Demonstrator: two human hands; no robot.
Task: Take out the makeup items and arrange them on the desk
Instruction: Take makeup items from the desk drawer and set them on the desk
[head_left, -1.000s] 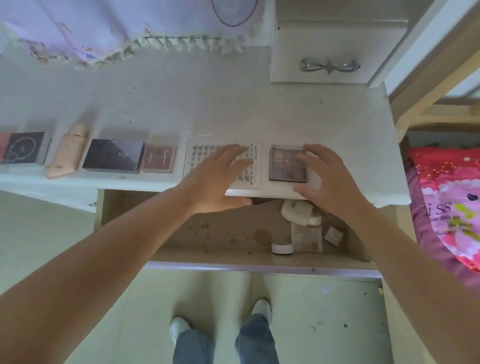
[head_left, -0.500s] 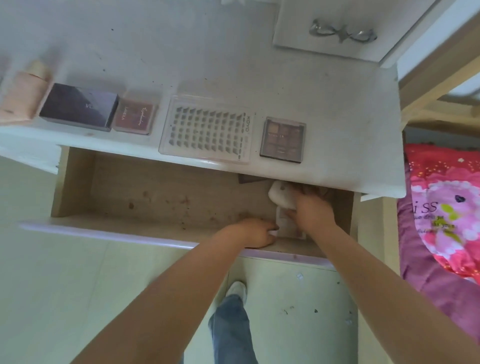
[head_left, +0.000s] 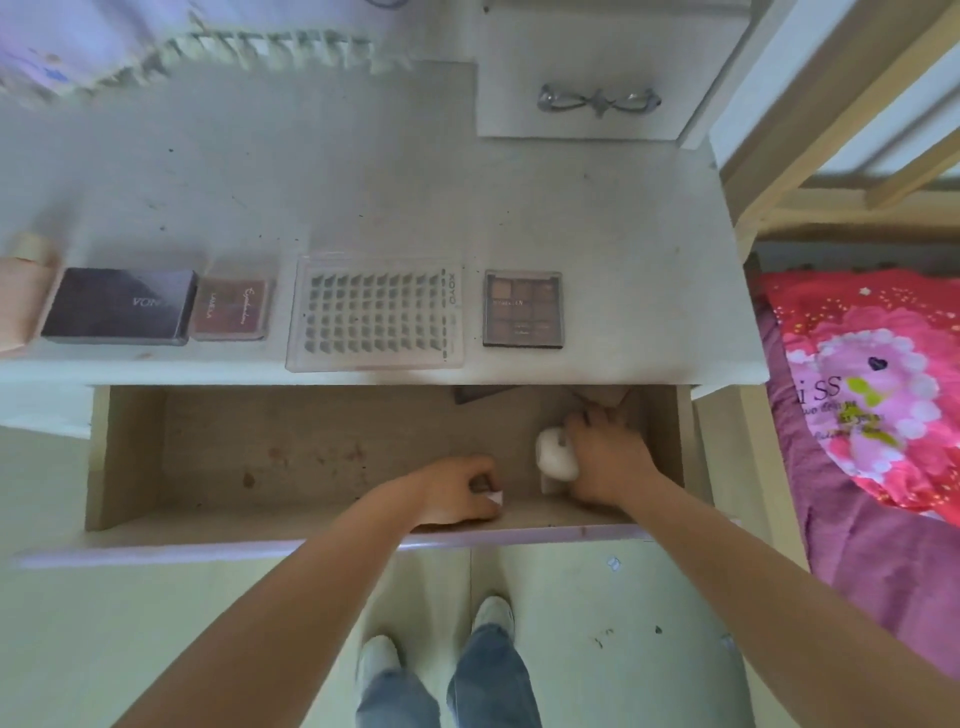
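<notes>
- Both hands are down in the open drawer (head_left: 130, 457). The left hand (head_left: 457, 491) has its fingers curled round a small white round item (head_left: 494, 498) near the drawer's front lip; most of that item is hidden under the fingers.
- The right hand (head_left: 605, 457) is wrapped round a white rounded container (head_left: 556, 454), with the fingers reaching past it toward the back right corner.
- Beyond the right grip, a dark flat piece (head_left: 480, 393) and a tan packet (head_left: 605, 397) poke out from under the desk edge; what they are I cannot tell.
- Done, by my reading: five items already lie in a row along the front of the desk (head_left: 363, 182), above both grips. From far left: a peach tube (head_left: 21, 291), a dark palette box (head_left: 122, 306), a pink blush compact (head_left: 231, 309), a clear lash tray (head_left: 376, 312), a brown eyeshadow palette (head_left: 522, 309).
- Left: the two gripped pieces, plus whatever sits at the back of the drawer.
- Room: bare desk lies right of the eyeshadow palette, directly above the right grip, but it ends soon at the desk's right edge. Deeper desk behind the row is open.
- The lift path runs close under the desk's front overhang; hands must come toward the person before rising.
- The drawer floor left of the left grip holds only stains.
</notes>
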